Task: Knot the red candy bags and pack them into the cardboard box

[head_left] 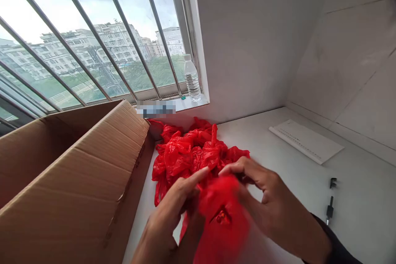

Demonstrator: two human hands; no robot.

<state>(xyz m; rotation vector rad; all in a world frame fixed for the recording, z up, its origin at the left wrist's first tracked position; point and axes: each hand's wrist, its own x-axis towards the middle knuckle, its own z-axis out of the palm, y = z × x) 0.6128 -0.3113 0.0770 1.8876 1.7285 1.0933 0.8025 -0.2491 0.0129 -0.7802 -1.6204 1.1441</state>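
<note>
A red plastic bag (222,192), smeared by motion, hangs between my two hands above the table. Small reddish-orange shapes show at a dark gap in its middle, too unclear to name. My left hand (173,214) is at the bag's left side, index finger stretched forward and thumb against the plastic. On the other side, my right hand (266,198) pinches the bag's upper right edge with bent fingers. Behind them lies a heap of crumpled red plastic bags (188,148) on the white table (247,132).
To the left stands an open cardboard box (77,173). A water bottle (192,80) is on the windowsill beside the barred window. Right of my hands lie a white paper pad (306,140), a small black clip-like piece (333,182) and a thin black tool (330,209).
</note>
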